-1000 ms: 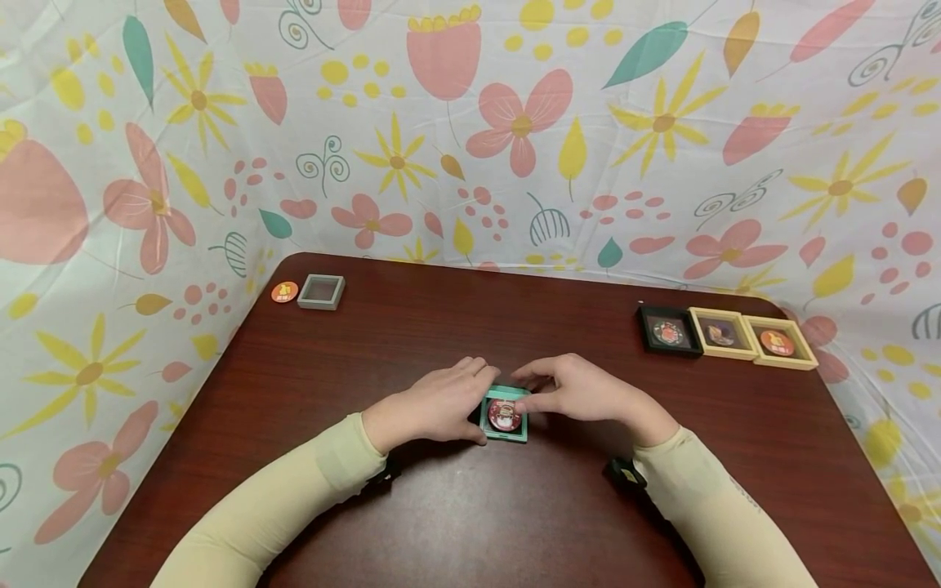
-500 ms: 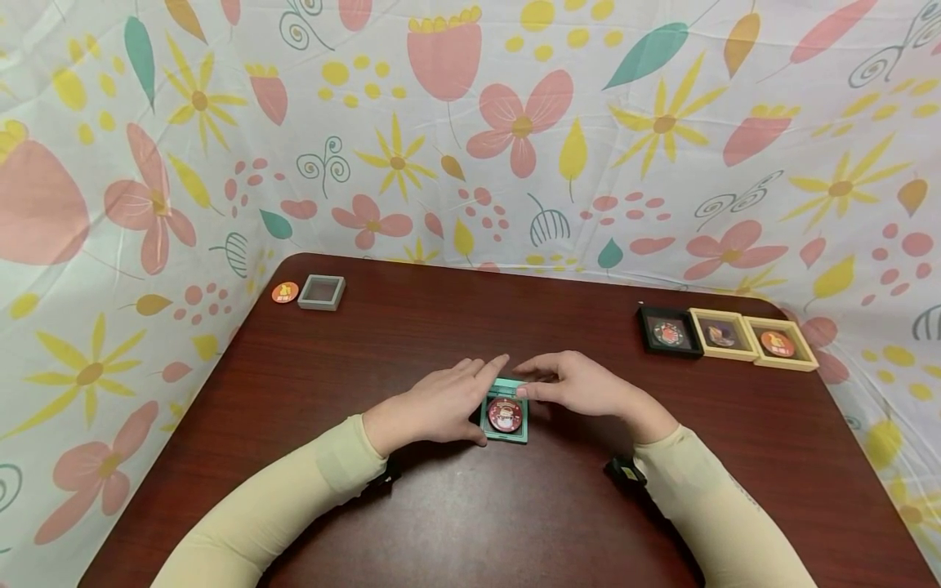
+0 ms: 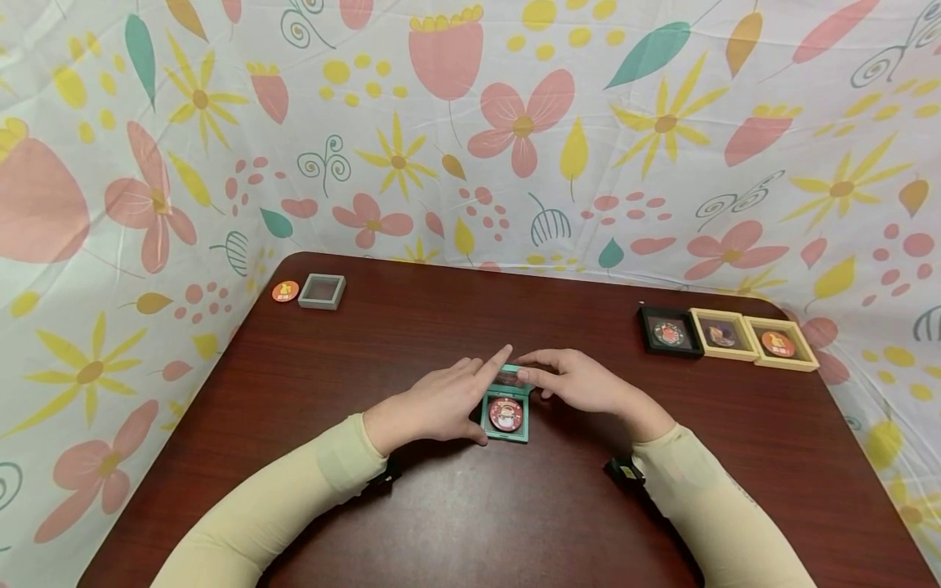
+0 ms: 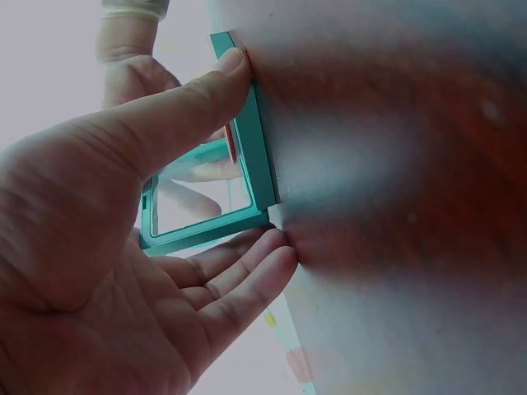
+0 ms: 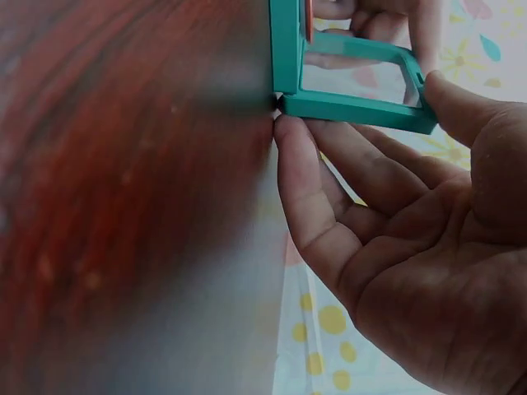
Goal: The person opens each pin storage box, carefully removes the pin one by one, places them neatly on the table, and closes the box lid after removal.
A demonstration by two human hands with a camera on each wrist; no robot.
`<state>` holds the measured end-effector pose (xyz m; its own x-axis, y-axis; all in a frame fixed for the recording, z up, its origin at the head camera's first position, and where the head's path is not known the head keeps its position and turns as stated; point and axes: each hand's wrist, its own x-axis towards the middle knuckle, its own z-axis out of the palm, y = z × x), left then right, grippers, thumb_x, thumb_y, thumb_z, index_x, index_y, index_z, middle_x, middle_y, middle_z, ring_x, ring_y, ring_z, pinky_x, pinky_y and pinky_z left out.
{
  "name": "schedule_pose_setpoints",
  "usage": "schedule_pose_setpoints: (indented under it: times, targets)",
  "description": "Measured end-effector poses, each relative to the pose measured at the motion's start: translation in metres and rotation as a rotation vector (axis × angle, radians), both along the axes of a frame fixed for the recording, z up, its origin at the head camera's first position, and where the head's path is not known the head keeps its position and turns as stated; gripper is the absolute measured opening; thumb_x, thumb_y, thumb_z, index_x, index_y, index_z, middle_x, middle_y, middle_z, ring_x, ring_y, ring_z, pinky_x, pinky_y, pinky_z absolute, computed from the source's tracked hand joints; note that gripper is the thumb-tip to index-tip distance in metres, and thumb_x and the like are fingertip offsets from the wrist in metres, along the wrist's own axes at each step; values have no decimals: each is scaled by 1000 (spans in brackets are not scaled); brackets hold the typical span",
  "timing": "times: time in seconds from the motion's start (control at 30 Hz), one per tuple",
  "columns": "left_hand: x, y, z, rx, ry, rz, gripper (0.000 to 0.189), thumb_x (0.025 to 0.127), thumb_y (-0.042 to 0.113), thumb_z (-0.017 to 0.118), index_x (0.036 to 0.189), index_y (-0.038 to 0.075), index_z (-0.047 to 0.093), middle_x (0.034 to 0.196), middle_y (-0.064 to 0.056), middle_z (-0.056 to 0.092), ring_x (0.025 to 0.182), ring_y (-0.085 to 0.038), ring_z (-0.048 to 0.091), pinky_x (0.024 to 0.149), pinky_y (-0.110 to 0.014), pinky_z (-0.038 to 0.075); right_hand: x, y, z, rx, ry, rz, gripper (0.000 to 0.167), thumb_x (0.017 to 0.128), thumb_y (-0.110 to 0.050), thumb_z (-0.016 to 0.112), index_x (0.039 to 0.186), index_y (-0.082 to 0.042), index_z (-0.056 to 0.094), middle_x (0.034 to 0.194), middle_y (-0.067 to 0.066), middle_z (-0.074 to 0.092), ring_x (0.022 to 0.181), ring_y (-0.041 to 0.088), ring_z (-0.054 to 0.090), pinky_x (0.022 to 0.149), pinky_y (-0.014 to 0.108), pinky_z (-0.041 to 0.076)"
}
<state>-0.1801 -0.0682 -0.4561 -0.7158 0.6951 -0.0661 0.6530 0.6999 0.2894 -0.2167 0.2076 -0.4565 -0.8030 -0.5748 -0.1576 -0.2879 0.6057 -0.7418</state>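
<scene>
A green hinged display case lies on the table between my hands, a round red badge in its lower half. Its clear-windowed lid stands raised, roughly square to the base in both wrist views. My left hand holds the case at its left side. The left thumb is on the base, and the other fingers reach behind the hinge. With the thumb at the lid's free edge and fingers behind it, my right hand holds the lid's frame.
At the back left are a loose orange badge and a grey case. A black case and two cream cases, one cream case beside the other, stand in a row at the right. A flowered cloth hangs behind the table.
The lid has swung up and back from the base, fully baring the badge. My right hand has shifted slightly away with it. My left index finger has lifted; the left arm has stayed put.
</scene>
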Motion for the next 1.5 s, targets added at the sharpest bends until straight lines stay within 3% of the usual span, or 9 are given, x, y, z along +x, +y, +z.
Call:
schedule_pose_setpoints:
  times: [0.17,0.3,0.53,0.73,0.97,1.23,1.5]
  targets:
    - [0,0,0,8,-15,11,143,80,47,102,180,12,6,148,-15,62,142,-35,57,104,-46,58,0,-2,-1,-5,-2,-7,51,115,-47,61,146,-8,71,115,0,79,88,17,76,82,40,58]
    - [-1,0,-1,13,-16,13,143,79,47,103,180,12,7,148,-15,62,141,-35,57,104,-46,58,3,-4,0,2,48,-24,52,114,-48,63,148,-11,71,117,-1,80,91,17,78,84,41,59]
    - [-2,-1,-1,22,-35,15,145,79,46,103,180,15,5,147,-14,62,140,-33,57,103,-46,59,12,-3,4,18,269,-14,48,110,-40,72,152,-17,69,142,0,73,118,18,72,101,53,58]
    - [-3,0,-2,21,-58,21,145,79,46,103,181,17,3,150,-16,60,147,-37,54,106,-49,58,28,4,5,26,429,37,63,101,-34,85,156,-13,63,149,2,69,127,25,71,104,53,58]
    - [-3,-1,-2,23,-58,23,146,79,46,104,180,16,3,151,-16,61,148,-38,53,106,-50,58,46,6,5,105,527,75,88,88,-36,98,159,-12,52,143,6,65,119,26,73,95,51,61]
    - [-1,-1,-1,29,-37,11,145,79,45,104,180,14,5,147,-15,62,142,-35,57,104,-47,59,52,0,2,211,609,84,95,81,-42,102,155,-7,53,136,10,69,118,26,71,92,50,62]
    - [0,-1,-2,23,-19,8,145,79,46,103,180,11,5,143,-14,64,138,-33,58,102,-44,59,57,-3,0,245,626,90,109,76,-46,104,159,-5,46,122,10,70,109,23,71,85,48,63]
